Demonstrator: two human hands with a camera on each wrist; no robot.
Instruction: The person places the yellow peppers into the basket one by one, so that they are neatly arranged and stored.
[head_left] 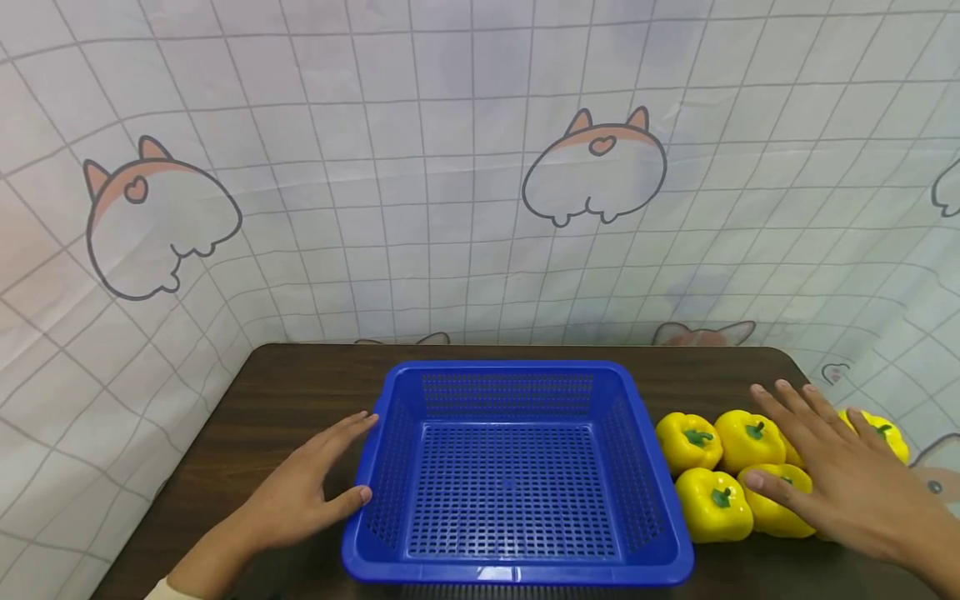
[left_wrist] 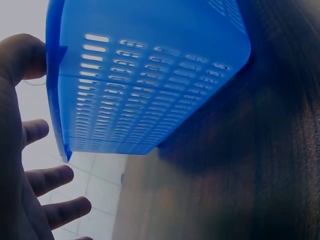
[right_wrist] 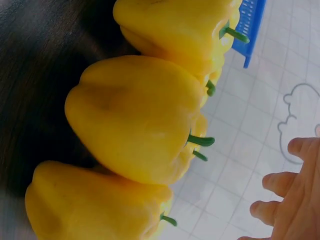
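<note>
A blue plastic basket point(head_left: 517, 575) with perforated walls and floor stands at the middle of the table, and nothing lies in it. At its left rim is my left hand point(head_left: 300, 492), thumb and fingers spread; the left wrist view shows the thumb at the rim of the basket point(left_wrist: 150, 30). Several yellow bell peppers point(head_left: 712, 506) with green stems stand grouped at the basket's right. Over the right part of this group hovers my right hand point(head_left: 855, 475), fingers extended, hiding some peppers. In the right wrist view, the hand point(right_wrist: 295, 195) is apart from the peppers point(right_wrist: 135, 117).
The dark wood-grain table point(head_left: 247, 425) has rounded far corners. A white gridded cloth point(head_left: 420, 208) with cartoon animal prints hangs behind it and along both sides.
</note>
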